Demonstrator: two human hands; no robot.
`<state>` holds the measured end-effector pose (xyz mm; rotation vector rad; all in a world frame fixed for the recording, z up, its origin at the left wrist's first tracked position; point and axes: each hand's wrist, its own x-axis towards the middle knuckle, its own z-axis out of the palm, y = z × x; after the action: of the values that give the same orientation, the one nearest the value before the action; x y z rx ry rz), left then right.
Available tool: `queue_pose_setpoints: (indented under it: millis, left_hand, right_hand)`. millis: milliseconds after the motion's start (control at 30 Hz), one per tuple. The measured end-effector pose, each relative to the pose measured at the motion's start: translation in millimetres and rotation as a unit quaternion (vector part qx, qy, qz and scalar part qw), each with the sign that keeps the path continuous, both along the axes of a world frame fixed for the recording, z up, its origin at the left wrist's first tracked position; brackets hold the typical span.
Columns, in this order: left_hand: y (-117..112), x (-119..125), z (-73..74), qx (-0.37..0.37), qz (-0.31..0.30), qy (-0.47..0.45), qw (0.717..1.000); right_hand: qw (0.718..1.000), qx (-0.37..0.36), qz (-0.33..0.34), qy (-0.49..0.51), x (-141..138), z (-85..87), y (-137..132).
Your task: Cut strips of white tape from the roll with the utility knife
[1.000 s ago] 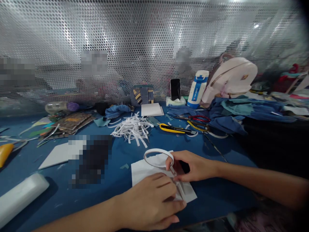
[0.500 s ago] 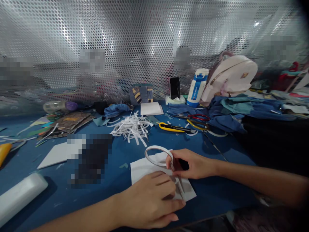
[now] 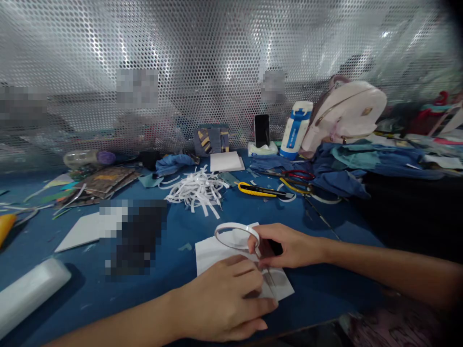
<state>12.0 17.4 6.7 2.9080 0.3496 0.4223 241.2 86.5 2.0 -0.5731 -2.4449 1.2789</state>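
A narrow ring-shaped roll of white tape [image 3: 231, 225] stands tilted over a sheet of white paper [image 3: 207, 254]. My right hand [image 3: 280, 244] is closed around the roll's right side, fingers and thumb pinching it. From there a thin pale strip [image 3: 270, 280] runs down along the paper's right part towards my left fingertips. My left hand [image 3: 227, 299] lies palm down over the paper's lower part. Its index finger and thumb reach out to the right, slightly apart, with the fingertip at the strip's lower end; the other fingers are bent and partly hidden.
Beyond the paper lie a heap of white paper strips [image 3: 197, 190], a yellow cutter knife [image 3: 257, 190] and red-handled scissors [image 3: 298, 175]. A bottle [image 3: 296, 130], phone [image 3: 262, 131] and backpack [image 3: 349, 113] stand by the perforated metal screen [image 3: 202, 62]. A white block [image 3: 32, 294] is at left.
The tape roll has tipped slightly lower, and its ring looks flatter. The strip appears thinner, seen more edge-on. Both hands and the paper stay nearly where they were.
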Motion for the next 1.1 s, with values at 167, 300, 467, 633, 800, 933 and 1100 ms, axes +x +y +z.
queue_pose_setpoints:
  millis: [167, 300, 467, 633, 800, 933, 1100]
  left_hand:
    - [-1.4, 0.5, 0.5, 0.004, 0.000, -0.011, 1.000]
    - [-1.0, 0.5, 0.6, -0.001, -0.002, -0.009, 1.000]
    - [0.4, 0.4, 1.0, -0.001, -0.002, -0.007, 1.000]
    - [-0.2, -0.3, 1.0, 0.003, -0.001, -0.005, 1.000]
    - [0.6, -0.9, 0.2, 0.000, 0.001, -0.015, 1.000]
    - [0.9, -0.4, -0.5, 0.004, -0.012, -0.029, 0.999]
    - [0.8, 0.2, -2.1, 0.011, -0.025, -0.057, 0.998]
  right_hand:
    - [1.000, 0.000, -0.001, -0.009, -0.4, 1.1, -0.3]
    - [1.000, 0.008, 0.001, -0.012, -1.1, 2.1, -0.3]
    - [1.000, 0.019, 0.005, -0.012, -0.9, 2.3, -0.9]
    - [1.000, 0.027, 0.015, -0.004, -0.3, 2.4, -1.5]
    - [1.000, 0.017, 0.012, -0.010, -2.1, 4.5, -0.6]
    - [1.000, 0.016, 0.011, -0.013, -2.4, 6.4, -1.2]
    - [1.000, 0.027, 0.006, -0.009, -2.4, 4.5, -1.5]
